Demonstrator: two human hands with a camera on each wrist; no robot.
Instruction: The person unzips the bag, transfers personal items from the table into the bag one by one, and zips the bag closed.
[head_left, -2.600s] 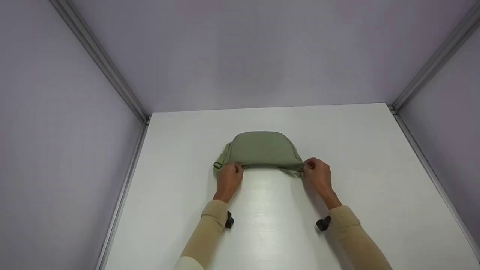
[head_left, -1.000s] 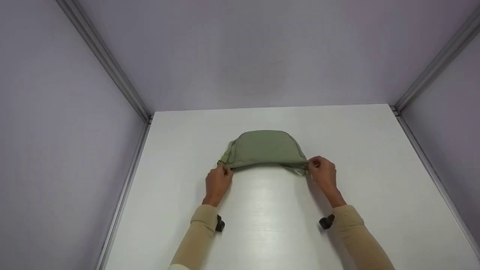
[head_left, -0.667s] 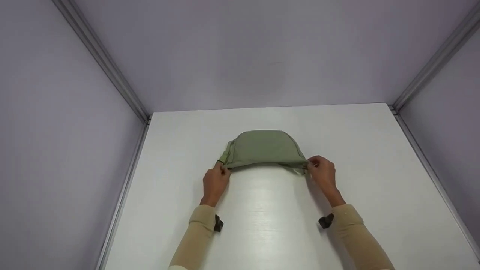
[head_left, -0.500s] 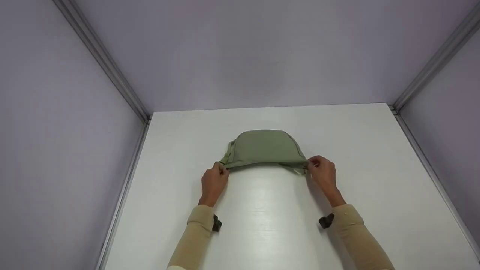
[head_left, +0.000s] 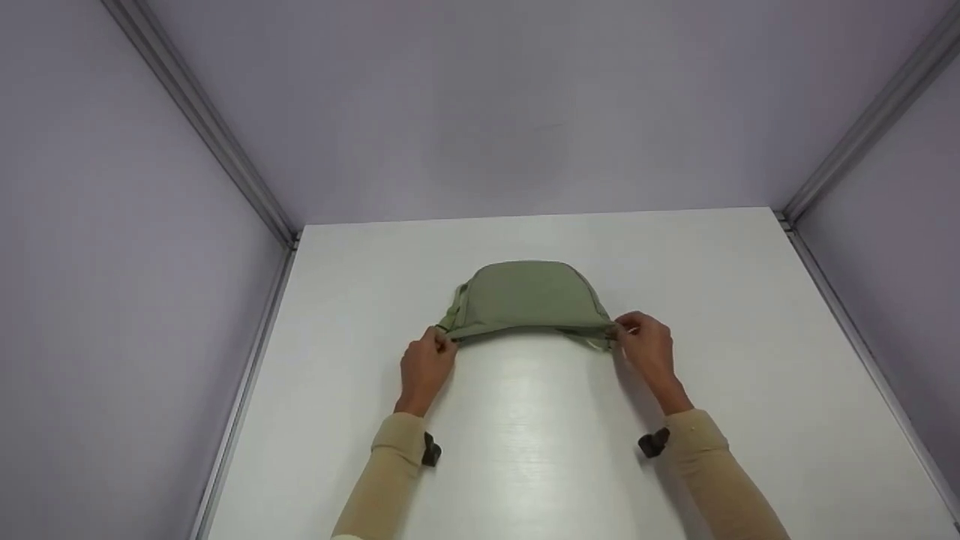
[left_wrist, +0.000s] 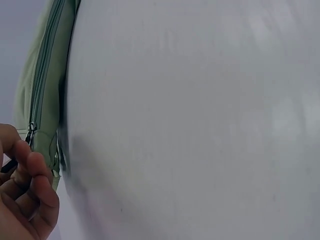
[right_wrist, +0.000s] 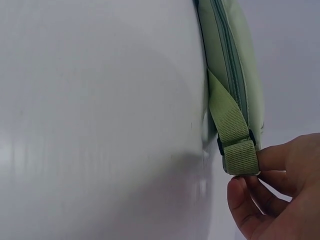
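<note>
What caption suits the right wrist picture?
Right hand pinches the woven strap end of a sage-green zippered fabric bag on a white table.

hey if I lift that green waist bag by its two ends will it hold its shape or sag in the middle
The green waist bag would probably sag: it is soft fabric and lies fairly flat on the white table, so it looks near empty and light. The webbing strap by the right hand is likely floppy. The left hand pinches the other end; woven fabric should not slip much.
</note>
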